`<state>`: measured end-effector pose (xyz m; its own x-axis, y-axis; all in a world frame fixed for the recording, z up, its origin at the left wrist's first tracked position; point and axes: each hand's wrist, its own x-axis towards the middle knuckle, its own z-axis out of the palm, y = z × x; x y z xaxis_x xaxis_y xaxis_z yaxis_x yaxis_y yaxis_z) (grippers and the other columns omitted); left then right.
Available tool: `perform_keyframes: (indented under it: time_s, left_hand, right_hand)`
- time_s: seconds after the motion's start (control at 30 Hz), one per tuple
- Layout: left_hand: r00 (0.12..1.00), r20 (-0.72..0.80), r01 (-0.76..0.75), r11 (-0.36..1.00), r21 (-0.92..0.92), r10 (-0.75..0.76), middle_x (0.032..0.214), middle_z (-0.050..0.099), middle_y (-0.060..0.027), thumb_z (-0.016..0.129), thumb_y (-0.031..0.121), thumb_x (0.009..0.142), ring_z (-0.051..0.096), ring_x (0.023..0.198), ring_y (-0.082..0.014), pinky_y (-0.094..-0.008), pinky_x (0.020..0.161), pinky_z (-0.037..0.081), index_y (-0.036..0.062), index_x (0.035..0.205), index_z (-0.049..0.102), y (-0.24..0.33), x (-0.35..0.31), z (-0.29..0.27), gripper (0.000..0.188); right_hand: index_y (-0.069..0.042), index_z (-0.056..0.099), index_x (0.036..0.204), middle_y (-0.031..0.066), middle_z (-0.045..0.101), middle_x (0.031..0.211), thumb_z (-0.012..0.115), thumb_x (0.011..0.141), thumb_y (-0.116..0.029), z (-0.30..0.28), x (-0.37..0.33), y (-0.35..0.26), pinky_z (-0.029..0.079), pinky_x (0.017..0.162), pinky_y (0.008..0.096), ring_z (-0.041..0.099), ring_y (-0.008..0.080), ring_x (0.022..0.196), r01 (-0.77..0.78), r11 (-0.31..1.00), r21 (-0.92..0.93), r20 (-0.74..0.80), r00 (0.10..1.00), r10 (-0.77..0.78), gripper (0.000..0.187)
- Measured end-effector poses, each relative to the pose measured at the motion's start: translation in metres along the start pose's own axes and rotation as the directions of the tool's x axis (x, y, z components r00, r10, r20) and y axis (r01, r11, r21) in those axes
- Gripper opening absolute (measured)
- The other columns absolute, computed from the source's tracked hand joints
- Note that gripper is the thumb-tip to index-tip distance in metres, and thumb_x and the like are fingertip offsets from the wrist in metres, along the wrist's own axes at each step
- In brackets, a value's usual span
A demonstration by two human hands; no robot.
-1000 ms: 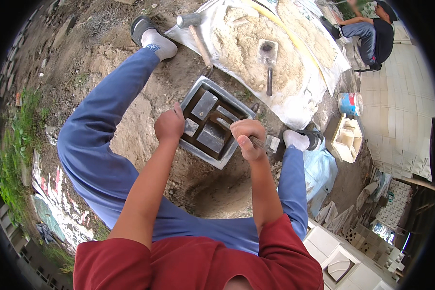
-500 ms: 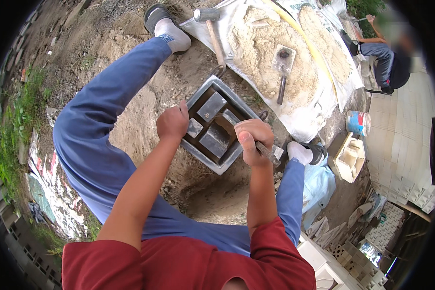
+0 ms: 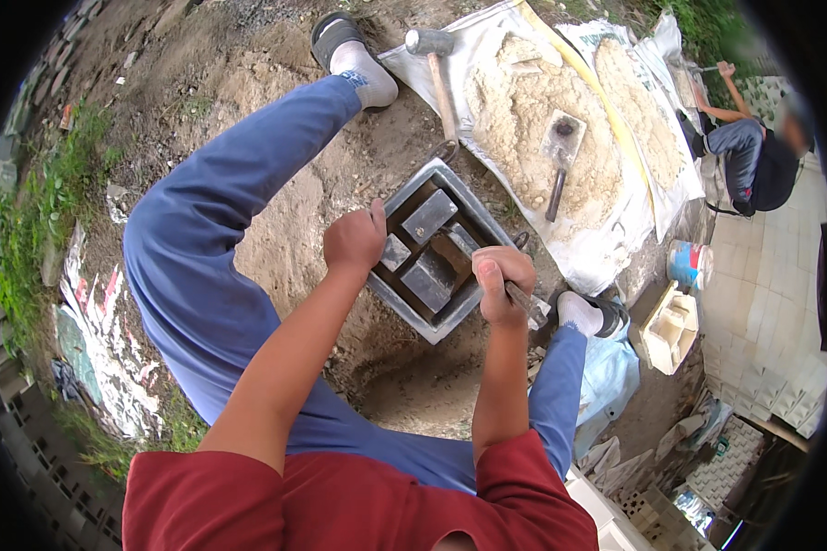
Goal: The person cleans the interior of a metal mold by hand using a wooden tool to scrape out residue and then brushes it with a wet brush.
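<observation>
A grey metal block mould [image 3: 413, 310] with several raised cores inside sits on the ground between my legs. My left hand [image 3: 355, 242] is closed at its left rim, the fingers partly hidden behind the back of the hand. Over the right rim, my right hand [image 3: 505, 283] is wrapped round a short tool [image 3: 529, 308] with a pale, flat end; I cannot make out its exact kind. A dark metal loop handle sticks out from the mould's far corner, and another from its right side, near my right hand.
A mallet [image 3: 442, 84] lies beyond the mould. A trowel [image 3: 559, 161] rests on pale sandy material spread over a white sheet [image 3: 597, 262]. To the right stand a cream moulded block [image 3: 668, 328] and a paint bucket [image 3: 689, 264]. Another person [image 3: 753, 165] sits at the far right.
The view has shifted, so the whole scene sits a little further right and lower. Both hands keep their places at the mould. The other person's raised arm has shifted slightly.
</observation>
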<state>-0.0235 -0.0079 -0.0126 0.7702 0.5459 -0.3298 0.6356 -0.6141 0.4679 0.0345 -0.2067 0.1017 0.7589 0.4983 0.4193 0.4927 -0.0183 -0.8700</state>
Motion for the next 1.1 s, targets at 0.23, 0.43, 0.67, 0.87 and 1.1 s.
perform_keyframes:
  time_s: [0.23,0.43,0.67,0.87,1.1]
  left_hand:
    - [1.000,0.010,0.014,1.000,0.004,-0.014,0.080,0.071,-0.0242,0.034,0.047,0.106,0.070,0.077,-0.0438,-0.0525,0.076,0.056,0.0038,0.077,0.075,0.002,0.001,0.004,0.067]
    - [1.000,0.009,0.020,1.000,-0.016,-0.020,0.081,0.071,-0.0254,0.035,0.047,0.106,0.070,0.078,-0.0448,-0.0533,0.077,0.055,0.0023,0.078,0.076,-0.004,-0.001,-0.001,0.067]
    - [0.999,0.028,0.017,0.999,0.044,-0.018,0.087,0.073,-0.0247,0.032,0.047,0.106,0.071,0.083,-0.0447,-0.0539,0.079,0.055,0.0016,0.082,0.077,0.003,0.000,0.004,0.068]
    - [1.000,0.028,-0.013,0.998,0.068,0.011,0.089,0.072,-0.0283,0.027,0.047,0.107,0.070,0.086,-0.0471,-0.0552,0.081,0.055,-0.0020,0.084,0.076,0.002,0.001,-0.004,0.073]
    - [0.998,0.017,-0.061,0.996,0.071,0.060,0.092,0.073,-0.0283,0.023,0.050,0.107,0.070,0.087,-0.0474,-0.0561,0.080,0.055,-0.0029,0.087,0.076,0.004,-0.005,0.004,0.078]
  right_hand:
    - [0.000,0.042,0.063,0.0079,0.036,0.055,0.056,0.093,-0.003,0.006,-0.015,0.022,0.028,0.048,0.0365,0.033,0.0223,0.046,-0.102,0.993,-0.061,0.104,0.989,0.108,0.034]
    - [-0.001,0.042,0.059,0.0074,0.036,0.052,0.058,0.089,-0.003,0.006,-0.012,-0.003,0.027,0.047,0.0374,0.037,0.0230,0.043,-0.041,0.997,-0.064,0.010,0.999,0.042,0.034]
    - [-0.002,0.049,0.059,0.0083,0.044,0.053,0.060,0.092,-0.003,-0.008,-0.033,0.026,0.033,0.048,0.0360,0.044,0.0235,0.045,-0.174,0.973,-0.155,0.101,0.976,0.191,0.035]
    - [0.001,0.056,0.064,0.0116,0.049,0.054,0.063,0.094,-0.005,-0.012,-0.017,-0.010,0.036,0.049,0.0316,0.046,0.0176,0.048,-0.098,0.988,-0.117,0.070,0.992,0.107,0.031]
    - [0.001,0.071,0.076,0.0088,0.061,0.060,0.069,0.096,-0.018,-0.003,-0.036,0.020,0.046,0.059,0.0308,0.054,0.0085,0.060,-0.321,0.947,-0.021,-0.137,0.939,0.316,0.027]
